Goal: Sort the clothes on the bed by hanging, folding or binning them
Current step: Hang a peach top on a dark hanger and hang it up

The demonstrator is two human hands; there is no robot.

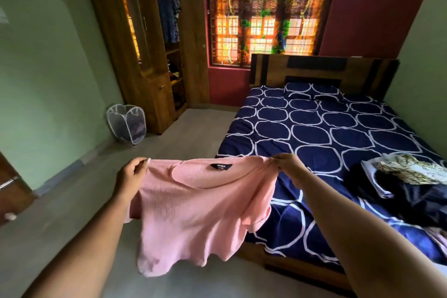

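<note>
The left grip (pixel 131 173) and right grip (pixel 289 164) each pinched a shoulder of the pink top (pixel 193 213). It hung spread in the air above the floor (pixel 72 213), just beside the bed (pixel 314 128), probably so it could be judged for hanging, folding or binning. The pile (pixel 411 189) lay on the bed's near right. A mesh bin (pixel 127 124) stood by the open wardrobe (pixel 145 55), which had shirts hanging inside.
</note>
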